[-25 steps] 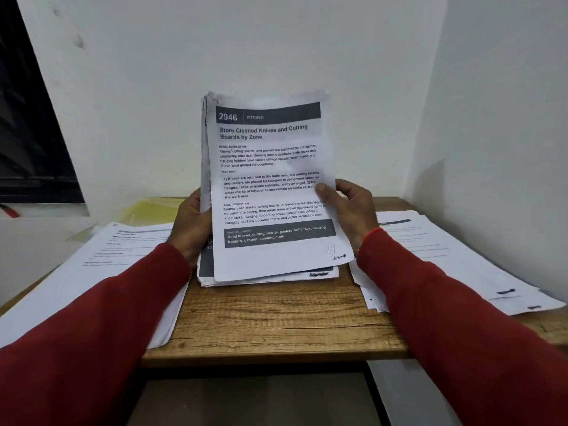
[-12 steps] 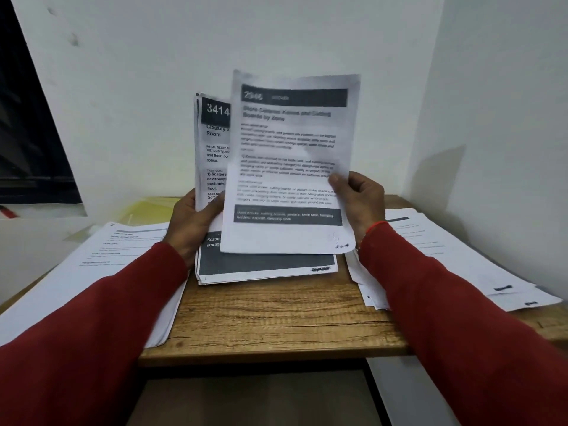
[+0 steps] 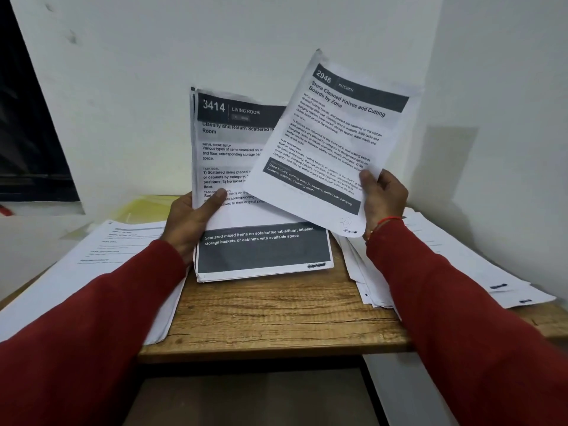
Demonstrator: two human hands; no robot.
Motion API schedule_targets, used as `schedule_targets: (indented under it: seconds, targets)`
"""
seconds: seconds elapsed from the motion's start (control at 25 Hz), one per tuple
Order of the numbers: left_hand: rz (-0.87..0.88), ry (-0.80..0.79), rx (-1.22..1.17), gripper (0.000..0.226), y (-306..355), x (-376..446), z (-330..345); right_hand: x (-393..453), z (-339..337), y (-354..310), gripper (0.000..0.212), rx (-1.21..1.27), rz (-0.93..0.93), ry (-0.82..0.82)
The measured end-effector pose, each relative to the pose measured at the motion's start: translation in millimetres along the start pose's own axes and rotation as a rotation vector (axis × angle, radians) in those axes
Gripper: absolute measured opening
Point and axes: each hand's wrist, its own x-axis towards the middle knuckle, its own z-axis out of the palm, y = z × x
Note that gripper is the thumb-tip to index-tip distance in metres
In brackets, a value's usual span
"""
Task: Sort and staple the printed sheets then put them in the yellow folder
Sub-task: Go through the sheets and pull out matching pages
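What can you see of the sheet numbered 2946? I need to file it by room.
The sheet numbered 2946 is a white printed page with a dark header band reading KITCHEN, titled "Store Cleaned Knives and Cutting Boards by Zone". A second dark band sits near its foot, with a small scribble below. It is tilted clockwise, held in the air by the right hand at its lower right edge, overlapping the stack behind.

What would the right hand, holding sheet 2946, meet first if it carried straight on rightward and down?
Probably the right-hand paper pile lying just beneath the right hand; depth is unclear, but nothing else shows between them.
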Motion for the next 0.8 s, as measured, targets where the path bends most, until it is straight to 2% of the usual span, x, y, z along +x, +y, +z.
schedule_targets:
  seconds: [0.16, 0.2, 0.32, 0.4, 0.48, 0.6, 0.72, 0.8]
  targets:
    - [-0.025, 0.002, -0.014, 0.017, -1, 3, -2, 12, -11, 0, 0.034, -0.102, -0.094, 0.159]
    - [-0.025, -0.001, -0.034, 0.018, -1, 3, -2, 18, -16, 0, 0.033, -0.143, -0.115, 0.23]
    - [-0.021, -0.01, -0.089, 0.017, 1, 4, -1, 29, -30, -3, 0.012, -0.197, -0.156, 0.428]
    - [-0.025, -0.013, -0.107, 0.018, 2, 4, -1, 30, -33, -5, 0.024, -0.254, -0.165, 0.445]
    - [-0.035, -0.019, -0.12, 0.019, 3, 4, -1, 23, -28, -6, 0.03, -0.314, -0.225, 0.364]
    - [-0.055, -0.028, -0.139, 0.022, 3, 4, -1, 10, -13, -3, 0.027, -0.374, -0.263, 0.173]
    - [-0.083, -0.034, -0.163, 0.023, 4, 5, -3, -5, 5, 2, 0.017, -0.208, -0.136, -0.139]
    - [-0.1, -0.026, -0.18, 0.025, 4, 5, -5, -19, 16, 3, 0.012, -0.126, -0.125, -0.319]
